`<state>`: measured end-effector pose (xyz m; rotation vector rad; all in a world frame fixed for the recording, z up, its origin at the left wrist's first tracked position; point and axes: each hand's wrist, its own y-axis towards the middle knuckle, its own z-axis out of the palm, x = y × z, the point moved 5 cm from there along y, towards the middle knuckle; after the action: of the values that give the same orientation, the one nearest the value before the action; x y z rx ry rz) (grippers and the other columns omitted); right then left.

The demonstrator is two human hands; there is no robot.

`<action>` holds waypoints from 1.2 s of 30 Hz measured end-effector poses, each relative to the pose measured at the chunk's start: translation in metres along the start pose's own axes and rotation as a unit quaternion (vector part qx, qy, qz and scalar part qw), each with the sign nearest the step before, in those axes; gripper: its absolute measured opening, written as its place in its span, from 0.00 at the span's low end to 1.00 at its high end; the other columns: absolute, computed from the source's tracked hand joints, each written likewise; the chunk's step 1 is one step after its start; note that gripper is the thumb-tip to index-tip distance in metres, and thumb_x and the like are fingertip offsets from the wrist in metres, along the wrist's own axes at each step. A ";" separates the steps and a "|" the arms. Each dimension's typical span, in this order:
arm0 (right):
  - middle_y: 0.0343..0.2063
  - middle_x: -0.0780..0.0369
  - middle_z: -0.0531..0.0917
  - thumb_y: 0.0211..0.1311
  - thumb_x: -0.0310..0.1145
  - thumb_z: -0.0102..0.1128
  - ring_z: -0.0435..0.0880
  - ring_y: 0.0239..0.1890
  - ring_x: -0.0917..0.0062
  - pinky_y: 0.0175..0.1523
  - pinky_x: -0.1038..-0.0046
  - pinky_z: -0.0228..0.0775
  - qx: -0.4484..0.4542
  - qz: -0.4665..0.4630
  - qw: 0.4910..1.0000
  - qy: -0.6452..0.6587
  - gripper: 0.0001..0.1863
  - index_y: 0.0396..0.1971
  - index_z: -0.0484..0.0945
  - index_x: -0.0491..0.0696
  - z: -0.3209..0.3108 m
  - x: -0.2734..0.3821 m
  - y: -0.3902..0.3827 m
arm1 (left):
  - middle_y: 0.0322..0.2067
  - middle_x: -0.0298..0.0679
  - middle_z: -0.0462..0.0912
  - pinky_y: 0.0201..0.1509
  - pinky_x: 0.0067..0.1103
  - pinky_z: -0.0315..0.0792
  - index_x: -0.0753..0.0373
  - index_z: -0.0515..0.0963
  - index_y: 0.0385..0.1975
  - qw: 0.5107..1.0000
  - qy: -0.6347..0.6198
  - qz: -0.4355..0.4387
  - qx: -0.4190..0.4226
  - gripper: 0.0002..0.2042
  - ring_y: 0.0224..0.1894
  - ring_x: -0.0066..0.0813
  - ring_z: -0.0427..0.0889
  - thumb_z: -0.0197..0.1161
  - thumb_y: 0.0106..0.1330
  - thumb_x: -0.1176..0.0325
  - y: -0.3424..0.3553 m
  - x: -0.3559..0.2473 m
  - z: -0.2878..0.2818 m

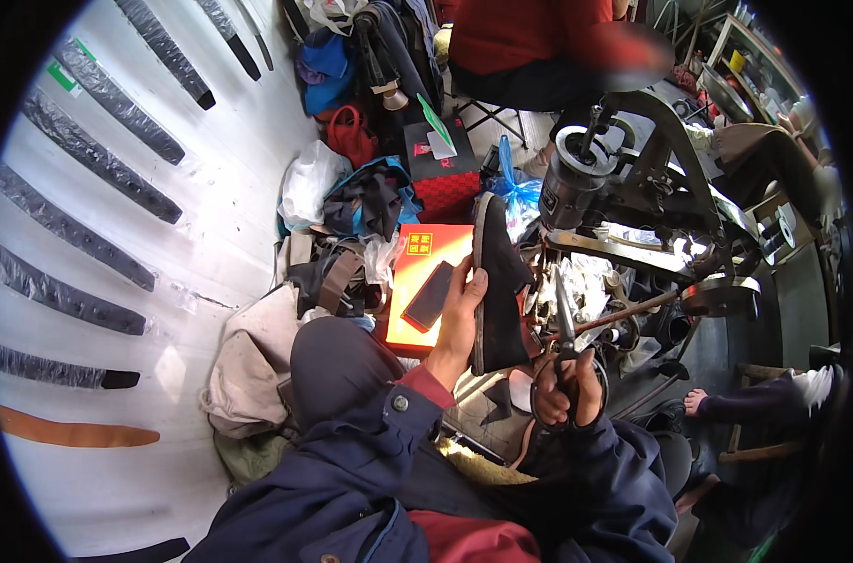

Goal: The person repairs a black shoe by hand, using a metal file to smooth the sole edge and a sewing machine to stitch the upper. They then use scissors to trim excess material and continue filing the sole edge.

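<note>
My left hand (457,324) is closed round a black shoe (501,324), gripping it by the edge of the sole. The shoe stands on its side, with its sole edge turned to the left and its toe or heel end upward; I cannot tell which. In my right hand (567,392) is a pair of scissors (564,314), fingers wrapped round the dark handles. Their blades point away from me, just right of the shoe and apart from it. The blades look closed together.
Beyond my left hand lies an orange box (454,246) with a dark phone-like slab (429,296) on it. A shoe-repair sewing machine (581,178) stands at the right. Bags and cloths (370,202) pile up ahead. A person in red (539,42) sits at the back.
</note>
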<state>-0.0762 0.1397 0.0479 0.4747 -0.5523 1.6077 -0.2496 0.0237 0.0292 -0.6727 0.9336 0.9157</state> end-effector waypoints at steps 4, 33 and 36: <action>0.13 0.70 0.63 0.74 0.76 0.38 0.63 0.11 0.82 0.18 0.77 0.58 0.011 0.009 1.000 -0.021 0.45 0.36 0.77 0.41 -0.001 0.001 -0.011 | 0.63 0.40 0.75 0.73 0.25 0.61 0.67 0.64 0.74 1.000 -0.024 0.008 0.003 0.29 0.65 0.28 0.72 0.56 0.83 0.53 -0.002 0.008 -0.002; 0.10 0.67 0.64 0.71 0.80 0.31 0.61 0.06 0.82 0.11 0.78 0.58 0.066 0.134 0.986 0.079 0.51 0.30 0.75 0.38 0.011 -0.008 -0.018 | 0.60 0.35 0.77 0.68 0.22 0.68 0.65 0.67 0.72 0.995 -0.060 -0.041 0.067 0.26 0.60 0.22 0.76 0.53 0.84 0.54 -0.031 -0.019 0.025; 0.10 0.67 0.64 0.71 0.80 0.32 0.61 0.07 0.82 0.12 0.77 0.57 0.051 0.146 0.986 0.068 0.51 0.30 0.75 0.37 0.007 -0.009 -0.018 | 0.59 0.35 0.78 0.67 0.22 0.69 0.65 0.68 0.71 0.993 -0.074 -0.053 0.078 0.25 0.59 0.22 0.77 0.54 0.84 0.53 -0.029 -0.016 0.025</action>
<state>-0.0571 0.1301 0.0496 0.3676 -0.4524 1.9395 -0.2191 0.0249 0.0579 -0.5093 0.8207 0.7796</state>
